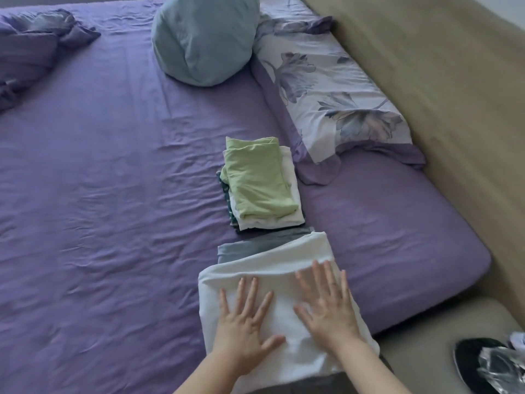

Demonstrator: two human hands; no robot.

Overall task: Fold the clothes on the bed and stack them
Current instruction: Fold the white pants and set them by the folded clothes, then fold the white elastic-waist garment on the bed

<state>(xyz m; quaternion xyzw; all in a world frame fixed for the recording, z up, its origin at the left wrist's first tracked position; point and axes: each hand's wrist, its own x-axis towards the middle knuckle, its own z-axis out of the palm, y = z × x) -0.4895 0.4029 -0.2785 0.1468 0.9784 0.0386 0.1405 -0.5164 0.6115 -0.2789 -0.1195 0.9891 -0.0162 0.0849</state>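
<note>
A folded white garment (284,260) lies on the purple bed sheet (113,194) near the bed's front right corner, on top of a grey garment (241,247) whose far edge sticks out. My left hand (245,325) and my right hand (326,302) press flat on the white garment, fingers spread and straight. Just beyond it stands a small stack of folded clothes (260,183): a light green piece on top, white under it, a dark patterned one at the bottom.
A teal pillow (204,38) and a floral purple pillow (326,89) lie at the far right of the bed. A crumpled purple duvet (31,49) sits at the far left. A beige bed frame (454,123) runs along the right; dark items (488,362) rest on its corner.
</note>
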